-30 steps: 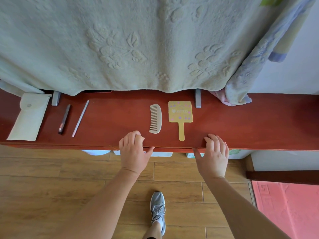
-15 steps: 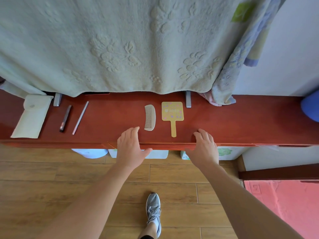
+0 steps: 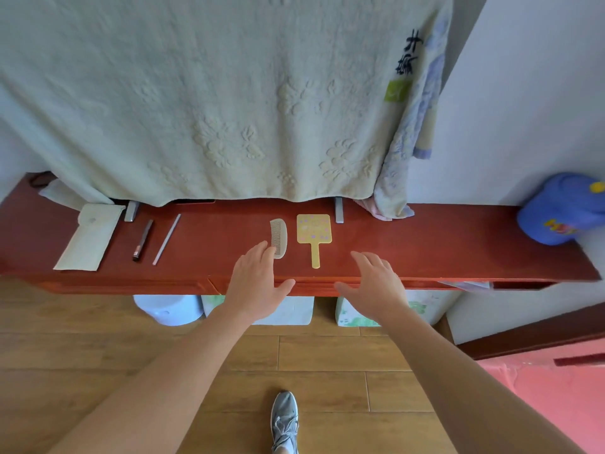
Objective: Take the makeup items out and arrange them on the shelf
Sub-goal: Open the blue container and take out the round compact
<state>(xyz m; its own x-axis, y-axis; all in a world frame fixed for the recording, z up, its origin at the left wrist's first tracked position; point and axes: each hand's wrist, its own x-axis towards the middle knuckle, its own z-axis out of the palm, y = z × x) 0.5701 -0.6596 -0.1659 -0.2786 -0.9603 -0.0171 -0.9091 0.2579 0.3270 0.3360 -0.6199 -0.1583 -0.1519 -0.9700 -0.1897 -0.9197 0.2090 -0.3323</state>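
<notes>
Both the left hand (image 3: 258, 283) and right hand (image 3: 373, 285) are spread, holding nothing, over the front edge of the shelf (image 3: 442, 247), the comb (image 3: 279, 237) and yellow hand mirror (image 3: 313, 231) just behind them (pouch (image 3: 88, 239) at the left end).

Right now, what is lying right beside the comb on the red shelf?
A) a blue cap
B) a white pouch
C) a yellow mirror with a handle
C: the yellow mirror lies flat right beside the comb on the shelf, with only a narrow gap between them.
</notes>
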